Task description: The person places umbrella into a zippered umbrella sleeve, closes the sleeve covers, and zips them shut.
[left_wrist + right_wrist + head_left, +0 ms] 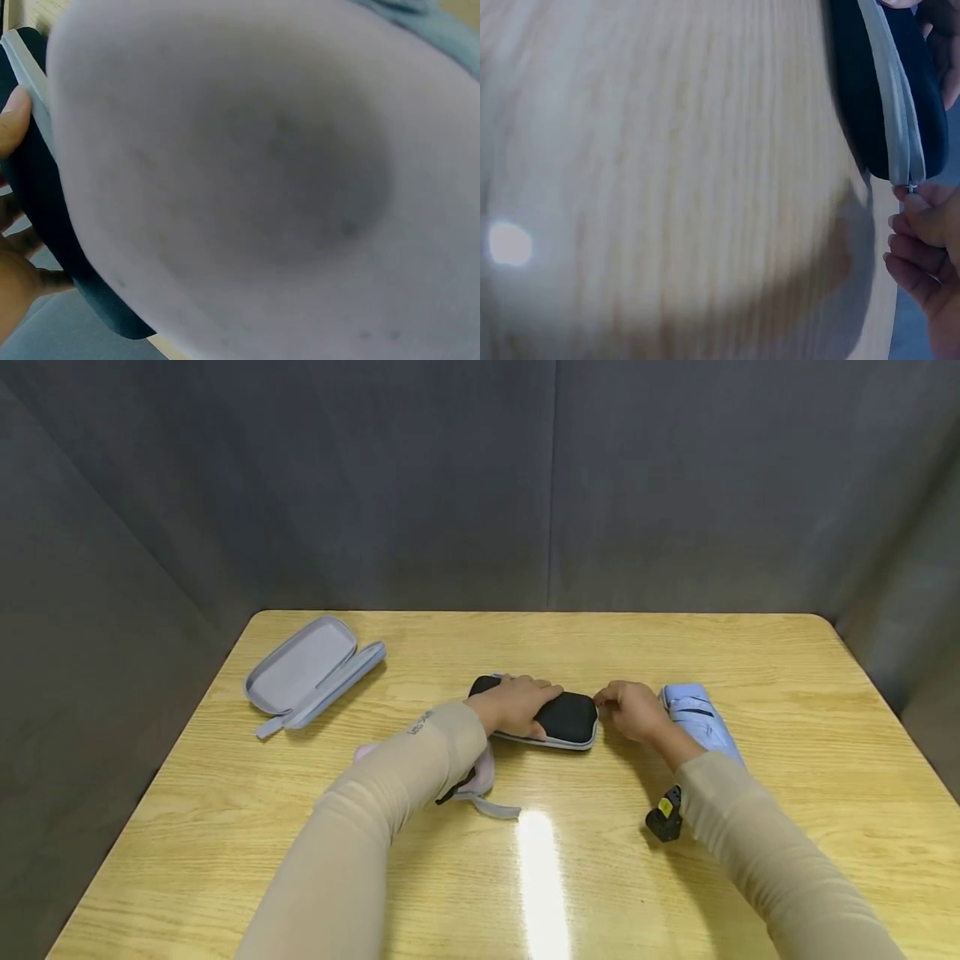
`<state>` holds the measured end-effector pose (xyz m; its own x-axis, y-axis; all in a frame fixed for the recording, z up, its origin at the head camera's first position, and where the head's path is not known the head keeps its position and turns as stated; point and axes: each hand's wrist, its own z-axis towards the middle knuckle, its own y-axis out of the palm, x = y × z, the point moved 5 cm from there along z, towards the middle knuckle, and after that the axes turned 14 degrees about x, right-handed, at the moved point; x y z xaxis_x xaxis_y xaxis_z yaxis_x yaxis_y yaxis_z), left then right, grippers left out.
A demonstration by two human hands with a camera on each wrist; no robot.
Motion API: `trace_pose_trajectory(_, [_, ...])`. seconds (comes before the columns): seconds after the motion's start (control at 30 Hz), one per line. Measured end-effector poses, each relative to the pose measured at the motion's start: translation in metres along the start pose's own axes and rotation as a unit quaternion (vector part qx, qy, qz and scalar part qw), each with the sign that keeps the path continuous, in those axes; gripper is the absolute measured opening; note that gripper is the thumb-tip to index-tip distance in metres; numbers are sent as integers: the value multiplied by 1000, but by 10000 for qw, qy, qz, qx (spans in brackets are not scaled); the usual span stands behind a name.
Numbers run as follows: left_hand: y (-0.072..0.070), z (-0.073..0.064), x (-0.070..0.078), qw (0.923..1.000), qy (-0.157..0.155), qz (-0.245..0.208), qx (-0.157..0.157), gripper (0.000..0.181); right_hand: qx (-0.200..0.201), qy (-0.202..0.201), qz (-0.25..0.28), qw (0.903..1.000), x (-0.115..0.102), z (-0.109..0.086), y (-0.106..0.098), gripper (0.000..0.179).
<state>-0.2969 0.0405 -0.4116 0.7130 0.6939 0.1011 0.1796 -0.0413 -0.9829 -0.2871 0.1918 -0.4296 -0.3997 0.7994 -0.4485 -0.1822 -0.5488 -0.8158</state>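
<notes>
A black zip case with a pale grey zip edge lies on the table in front of me. My left hand holds it from above, thumb on the near edge and fingers across the top. At the case's right end, my right hand pinches the small zip pull between thumb and forefinger. A pale pink case with a grey strap is partly hidden under my left forearm; a pale surface, blurred up close, fills most of the left wrist view.
An open light grey-blue case lies at the table's back left. Beside my right forearm is a folded light blue umbrella, partly covered by the arm, with a black and yellow end piece nearer me. Dark curtains stand behind the table.
</notes>
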Motion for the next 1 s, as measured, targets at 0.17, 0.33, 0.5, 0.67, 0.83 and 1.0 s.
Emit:
trace_pose_trajectory(0.17, [-1,1,0,10000,-13,-20,7,74,132,213,-89,9996,1,-1,1,17])
trace_pose_trajectory(0.33, [-1,1,0,10000,-60,32,18,74,196,301,-154,9992,1,-1,1,20])
trace_pose_trajectory(0.5, [-2,1,0,9996,-45,257,51,71,356,219,-163,9990,-2,-1,-3,18])
trace_pose_trajectory(0.67, [-3,0,1,9993,-52,372,94,69,450,335,-101,9984,-2,-4,-6,11])
trace_pose_trajectory(0.83, [-4,1,1,9990,-96,428,116,68,527,412,-60,9977,-5,-9,-9,9])
trace_pose_trajectory(1.0, [-3,-1,4,9989,-41,455,45,68,563,438,91,9974,-6,-14,-8,9])
